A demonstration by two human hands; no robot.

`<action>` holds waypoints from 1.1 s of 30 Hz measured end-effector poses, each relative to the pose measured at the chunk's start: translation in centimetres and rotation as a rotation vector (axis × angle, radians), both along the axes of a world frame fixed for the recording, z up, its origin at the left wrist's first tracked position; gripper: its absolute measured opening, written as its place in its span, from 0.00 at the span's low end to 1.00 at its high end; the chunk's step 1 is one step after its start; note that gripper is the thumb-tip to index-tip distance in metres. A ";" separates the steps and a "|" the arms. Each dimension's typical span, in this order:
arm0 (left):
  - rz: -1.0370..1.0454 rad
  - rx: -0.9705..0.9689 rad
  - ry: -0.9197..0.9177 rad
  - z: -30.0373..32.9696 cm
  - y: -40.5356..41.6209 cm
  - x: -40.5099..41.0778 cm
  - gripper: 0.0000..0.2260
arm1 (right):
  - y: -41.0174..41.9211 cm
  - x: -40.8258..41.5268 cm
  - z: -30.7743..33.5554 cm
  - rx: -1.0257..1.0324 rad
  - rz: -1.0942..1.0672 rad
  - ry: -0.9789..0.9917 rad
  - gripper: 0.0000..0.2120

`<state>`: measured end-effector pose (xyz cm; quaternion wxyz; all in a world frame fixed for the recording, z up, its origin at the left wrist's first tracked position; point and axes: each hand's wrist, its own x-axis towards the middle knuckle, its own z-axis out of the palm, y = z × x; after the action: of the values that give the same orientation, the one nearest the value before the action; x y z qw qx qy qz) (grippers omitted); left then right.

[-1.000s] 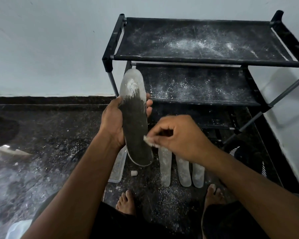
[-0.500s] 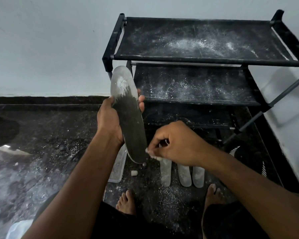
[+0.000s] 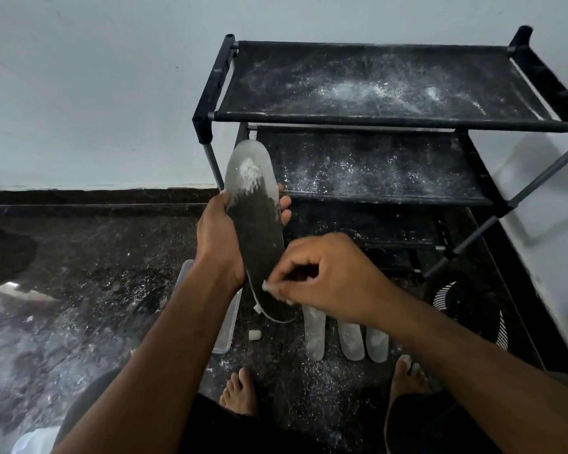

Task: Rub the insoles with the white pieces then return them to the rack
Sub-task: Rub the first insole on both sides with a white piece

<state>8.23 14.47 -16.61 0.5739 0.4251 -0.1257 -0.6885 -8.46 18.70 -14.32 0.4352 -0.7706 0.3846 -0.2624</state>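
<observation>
My left hand [image 3: 222, 239] grips a dark insole [image 3: 258, 231] around its middle and holds it upright in front of the black rack [image 3: 374, 121]. The insole's top end is whitened with powder; its lower part is dark. My right hand [image 3: 325, 273] pinches a small white piece [image 3: 267, 286] against the insole's lower right edge. Three whitened insoles [image 3: 315, 332] lie side by side on the floor below my right hand. Another white piece [image 3: 254, 334] lies on the floor under the held insole.
The rack's shelves are dusted with white powder and hold nothing. A clear plastic container [image 3: 227, 326] sits on the dark speckled floor, partly behind my left arm. My bare feet [image 3: 240, 394] stand near the powder. A dark round object with white stripes [image 3: 469, 309] lies beside the rack.
The insole first moved up and left, then came back right. My right hand dropped toward the insole's lower end and now rubs the white piece near its heel edge.
</observation>
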 end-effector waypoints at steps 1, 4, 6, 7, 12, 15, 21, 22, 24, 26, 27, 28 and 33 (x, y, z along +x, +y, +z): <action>-0.018 0.006 -0.012 0.0 0.1 -0.1 0.26 | -0.3 -0.1 0.0 -0.086 -0.071 -0.016 0.02; -0.049 0.011 -0.017 0.1 0.4 -1.1 0.26 | -1.6 -0.3 -0.8 -0.421 -0.211 0.179 0.04; -0.063 0.011 0.009 0.1 0.4 -1.4 0.26 | -1.9 -0.1 -1.5 -0.424 -0.147 0.318 0.06; -0.065 0.024 0.021 0.0 0.4 -1.4 0.26 | -1.9 -0.1 -1.7 -0.388 -0.094 0.351 0.06; -0.100 0.064 0.018 0.4 0.6 -1.1 0.26 | -2.1 -1.4 -0.6 -0.095 -0.102 0.081 0.02; -0.126 0.042 -0.054 0.7 0.8 -1.6 0.26 | -2.9 -1.8 -0.8 -0.324 -0.306 0.135 0.03; -0.165 0.064 -0.248 0.5 1.2 -1.8 0.24 | -1.5 -0.5 -1.3 -0.311 0.024 0.250 0.06; -0.188 0.052 -0.294 0.5 1.2 -1.7 0.24 | -1.7 -0.7 -1.0 -0.341 -0.016 0.217 0.06; -0.231 0.053 -0.319 0.7 1.4 -1.7 0.23 | -2.7 -1.7 -0.8 -0.453 -0.187 0.219 0.06; -0.260 0.063 -0.299 1.2 1.6 -2.1 0.23 | -3.5 -2.6 -0.8 -0.563 -0.333 0.293 0.06; -0.270 0.060 -0.306 1.1 1.6 -2.2 0.22 | -3.5 -2.6 -1.0 -0.560 -0.343 0.352 0.05; -0.266 0.057 -0.336 1.1 1.6 -2.2 0.22 | -3.3 -2.3 -1.3 -0.518 -0.306 0.408 0.05; -0.250 -0.001 -0.517 1.1 1.7 -1.9 0.21 | -2.6 -1.7 -1.4 -0.342 -0.190 0.273 0.05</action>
<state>6.35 16.19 -15.55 0.4339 0.5675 -0.3198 -0.6224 -10.18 16.10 -15.70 0.2156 -0.8218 0.4606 -0.2570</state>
